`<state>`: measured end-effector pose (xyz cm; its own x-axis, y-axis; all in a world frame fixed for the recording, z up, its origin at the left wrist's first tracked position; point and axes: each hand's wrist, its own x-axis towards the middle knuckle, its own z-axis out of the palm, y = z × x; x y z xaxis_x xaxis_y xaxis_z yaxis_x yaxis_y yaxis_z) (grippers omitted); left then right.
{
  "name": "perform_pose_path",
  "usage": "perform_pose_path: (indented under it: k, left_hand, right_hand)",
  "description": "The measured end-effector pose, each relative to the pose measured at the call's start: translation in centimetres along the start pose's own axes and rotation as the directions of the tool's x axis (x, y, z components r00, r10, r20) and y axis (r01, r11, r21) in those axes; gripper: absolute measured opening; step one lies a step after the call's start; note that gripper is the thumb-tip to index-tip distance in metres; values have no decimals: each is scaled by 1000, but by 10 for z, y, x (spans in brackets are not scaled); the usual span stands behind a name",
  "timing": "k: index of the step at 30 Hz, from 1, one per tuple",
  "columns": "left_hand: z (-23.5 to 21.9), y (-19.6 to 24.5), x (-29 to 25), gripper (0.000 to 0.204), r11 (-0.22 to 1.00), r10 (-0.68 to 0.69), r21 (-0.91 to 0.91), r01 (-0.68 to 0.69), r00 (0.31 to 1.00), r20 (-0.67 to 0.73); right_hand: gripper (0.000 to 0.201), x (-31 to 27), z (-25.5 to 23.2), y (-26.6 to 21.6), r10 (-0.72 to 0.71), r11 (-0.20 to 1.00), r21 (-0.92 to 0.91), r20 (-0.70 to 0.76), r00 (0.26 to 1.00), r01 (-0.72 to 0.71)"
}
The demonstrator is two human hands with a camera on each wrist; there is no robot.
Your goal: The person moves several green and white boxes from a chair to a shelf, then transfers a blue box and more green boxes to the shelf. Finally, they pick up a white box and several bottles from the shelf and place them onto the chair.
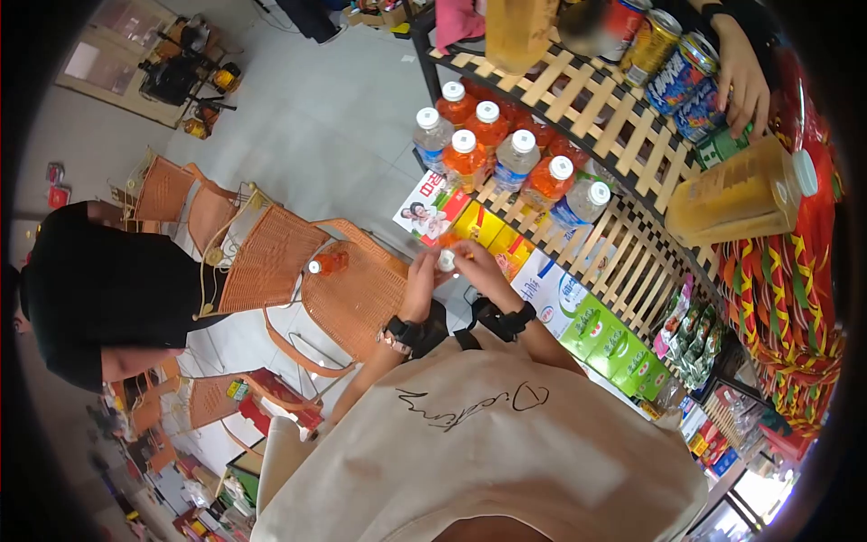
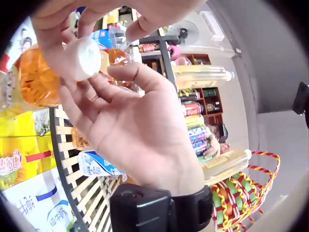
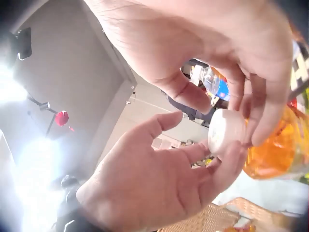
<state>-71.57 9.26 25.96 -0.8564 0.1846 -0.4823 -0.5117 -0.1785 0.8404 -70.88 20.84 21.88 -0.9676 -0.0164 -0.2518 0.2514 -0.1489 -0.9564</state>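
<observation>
Both hands meet in front of the chest around the neck of a bottle of orange drink with a white cap. My left hand curls its fingers at the cap's edge, its thumb apart from the cap in the right wrist view. From the other side, my right hand bends its fingers behind the cap, with the thumb close beside it. The cap's flat top faces my body, and the bottle body extends away beyond the fingers. In the head view the hands hide most of the bottle.
A slatted rack holds orange and clear bottles, with drink cans above. Cartons line its lower side. Another orange bottle is on a wicker chair. A person in black is at left; another person's hand touches the cans.
</observation>
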Motion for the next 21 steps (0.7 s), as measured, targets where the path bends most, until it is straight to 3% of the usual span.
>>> perform_pose_path:
  k: [1,2,3,4,6,7,9,10,12,13,14,15,16,18,19,21]
  left_hand:
    - [-10,-5,-5,34,996,-70,-47,71,997,34]
    - [-22,-12,-8,34,985,-136,-92,143,988,72]
    - [-45,-35,-4,32,980,-198,0,198,979,57]
    - [-55,-33,-13,32,981,-195,-15,196,980,51]
    - [-74,-31,-33,31,970,-219,122,209,973,77]
    - [-91,-35,-37,29,920,-390,-17,391,919,52]
    - [-110,-28,-57,29,908,-415,-53,415,910,12]
    - [-120,-21,-66,28,900,-434,-72,431,901,-25]
    - [-147,-32,-72,28,899,-430,-111,424,902,-45]
    - [-159,-40,-74,31,928,-369,-116,355,918,-145]
    - [-173,-51,-77,33,950,-309,-118,288,919,-245]
    - [-194,-67,-75,35,958,-272,-144,248,946,-176]
    - [-206,-64,-78,30,944,-326,-129,304,919,-223]
    - [-234,-68,-74,24,908,-368,-295,298,902,-225]
    - [-246,-69,-72,24,906,-372,-299,298,898,-233]
    - [-267,-67,-66,23,923,-375,-257,287,816,-439]
  right_hand:
    - [18,-1,5,9,7,1000,-6,9,1000,-7]
    - [17,0,11,23,132,990,-56,94,987,-127]
    - [18,-1,17,32,258,963,-117,171,951,-241]
    - [18,-4,29,28,263,961,-131,179,948,-243]
    - [21,-16,59,24,469,883,-118,258,845,-454]
    - [21,-18,72,34,482,876,-131,261,836,-464]
    - [24,-18,98,55,575,818,-283,449,684,-501]
    - [24,-17,110,61,579,815,-285,456,676,-505]
    - [25,-17,140,75,552,828,-415,482,681,-377]
    - [24,-11,153,94,595,804,-435,572,564,-406]
    - [24,-7,164,115,602,798,-435,582,547,-417]
    - [24,-4,178,123,583,807,-499,584,565,-316]
    - [23,-2,194,124,561,805,-554,593,578,-214]
    - [23,9,219,101,642,734,-657,590,490,-172]
    - [22,16,232,113,642,737,-654,598,479,-172]
    - [22,24,255,128,639,742,-647,606,474,-174]
